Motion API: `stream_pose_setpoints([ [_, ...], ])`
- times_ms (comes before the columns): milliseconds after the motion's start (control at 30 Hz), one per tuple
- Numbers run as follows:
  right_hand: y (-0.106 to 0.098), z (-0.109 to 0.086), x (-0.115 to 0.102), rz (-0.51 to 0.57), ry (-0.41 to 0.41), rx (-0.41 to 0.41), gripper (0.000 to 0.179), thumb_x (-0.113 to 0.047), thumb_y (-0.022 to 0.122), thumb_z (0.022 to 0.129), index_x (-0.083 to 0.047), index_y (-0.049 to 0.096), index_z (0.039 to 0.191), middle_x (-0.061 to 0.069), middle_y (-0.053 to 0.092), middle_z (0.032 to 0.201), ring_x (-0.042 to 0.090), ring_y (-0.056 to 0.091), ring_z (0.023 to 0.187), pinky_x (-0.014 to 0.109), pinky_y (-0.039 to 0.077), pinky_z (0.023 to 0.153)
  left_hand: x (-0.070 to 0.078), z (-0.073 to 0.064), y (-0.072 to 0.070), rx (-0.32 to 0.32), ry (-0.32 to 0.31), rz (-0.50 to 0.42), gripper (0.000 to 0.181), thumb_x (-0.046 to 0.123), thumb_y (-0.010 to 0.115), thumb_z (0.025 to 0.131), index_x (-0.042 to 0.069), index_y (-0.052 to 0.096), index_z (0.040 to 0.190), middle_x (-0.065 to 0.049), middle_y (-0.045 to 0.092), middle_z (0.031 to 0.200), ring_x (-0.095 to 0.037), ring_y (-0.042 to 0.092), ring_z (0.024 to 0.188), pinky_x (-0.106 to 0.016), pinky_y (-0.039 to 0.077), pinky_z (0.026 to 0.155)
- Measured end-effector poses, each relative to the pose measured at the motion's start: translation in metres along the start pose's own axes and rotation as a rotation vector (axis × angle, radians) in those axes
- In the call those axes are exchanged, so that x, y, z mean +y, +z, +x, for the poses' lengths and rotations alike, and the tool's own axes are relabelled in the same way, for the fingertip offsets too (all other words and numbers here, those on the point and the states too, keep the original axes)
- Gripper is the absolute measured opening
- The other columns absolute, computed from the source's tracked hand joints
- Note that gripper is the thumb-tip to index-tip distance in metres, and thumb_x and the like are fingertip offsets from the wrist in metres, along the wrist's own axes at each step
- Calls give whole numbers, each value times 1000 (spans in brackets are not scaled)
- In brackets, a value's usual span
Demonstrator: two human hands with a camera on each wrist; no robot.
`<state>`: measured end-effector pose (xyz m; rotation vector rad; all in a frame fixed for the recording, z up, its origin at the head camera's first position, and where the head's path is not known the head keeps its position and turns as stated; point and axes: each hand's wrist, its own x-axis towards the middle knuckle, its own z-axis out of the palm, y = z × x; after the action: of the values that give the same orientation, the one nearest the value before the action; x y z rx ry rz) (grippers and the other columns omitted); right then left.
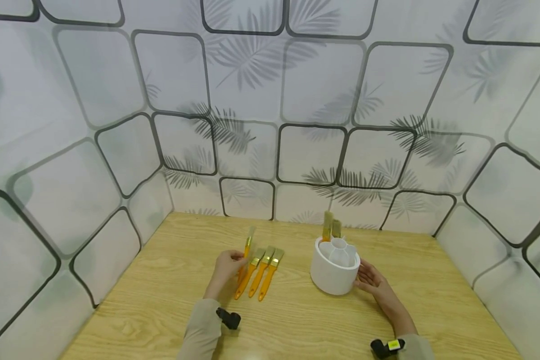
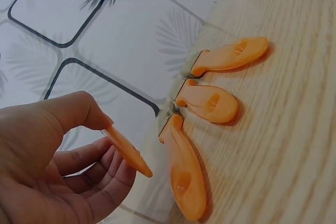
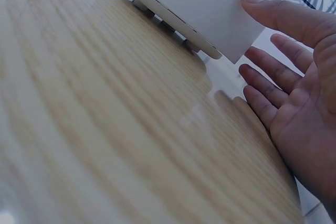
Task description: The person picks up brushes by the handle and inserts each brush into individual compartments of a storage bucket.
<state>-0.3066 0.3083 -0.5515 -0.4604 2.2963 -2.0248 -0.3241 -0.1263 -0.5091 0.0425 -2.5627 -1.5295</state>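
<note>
My left hand [image 1: 227,266] pinches an orange-handled paintbrush [image 1: 248,244] between thumb and fingers, its bristles pointing up. In the left wrist view, the handle [image 2: 128,153] of that brush sticks out below the thumb. Three more flat paintbrushes [image 1: 266,272] lie side by side on the table, just right of this hand. Farther right stands a white round holder [image 1: 333,275] with inner compartments. A pair of paintbrushes [image 1: 327,225] stands in its back left part, bristles up. My right hand [image 1: 378,286] rests against the holder's right side, thumb touching its wall, fingers fairly straight.
The wood-patterned table [image 1: 162,305] runs back to a patterned wall covering [image 1: 247,150], which also rises on the left and right sides. In the right wrist view, a thin base [image 3: 173,19] with small feet shows under the holder.
</note>
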Motion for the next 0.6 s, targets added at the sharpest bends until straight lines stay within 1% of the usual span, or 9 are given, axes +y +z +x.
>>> stream_pose_setpoints([
  [100,0,1,0,1,2,-1,71,-8,61,88,-3,21,146,-18,46,125,-9,46,114,9,38,94,0,0,0,-2,5,-11,21,10,68,81,-6,66,94,-14,65,85,-18,61,72,-29,54,57],
  [267,1,1,2,3,-1,0,71,-9,62,87,-4,22,145,-19,47,125,-8,46,113,10,39,93,1,0,1,-19,-3,-63,21,7,67,82,-8,65,96,-17,65,86,-20,62,71,-31,56,59],
  [400,1,1,2,4,-8,-8,69,-7,61,88,-3,22,145,-19,46,125,-8,46,113,9,39,93,1,0,3,-40,-14,-109,21,6,67,82,-9,64,96,-18,65,86,-19,63,71,-30,56,60],
  [600,2,1,-2,-4,-15,-11,69,-6,60,88,-1,21,145,-18,44,127,-9,45,114,10,39,94,4,1,4,-49,-18,-140,21,5,67,82,-9,64,96,-17,64,87,-16,62,70,-29,57,61],
])
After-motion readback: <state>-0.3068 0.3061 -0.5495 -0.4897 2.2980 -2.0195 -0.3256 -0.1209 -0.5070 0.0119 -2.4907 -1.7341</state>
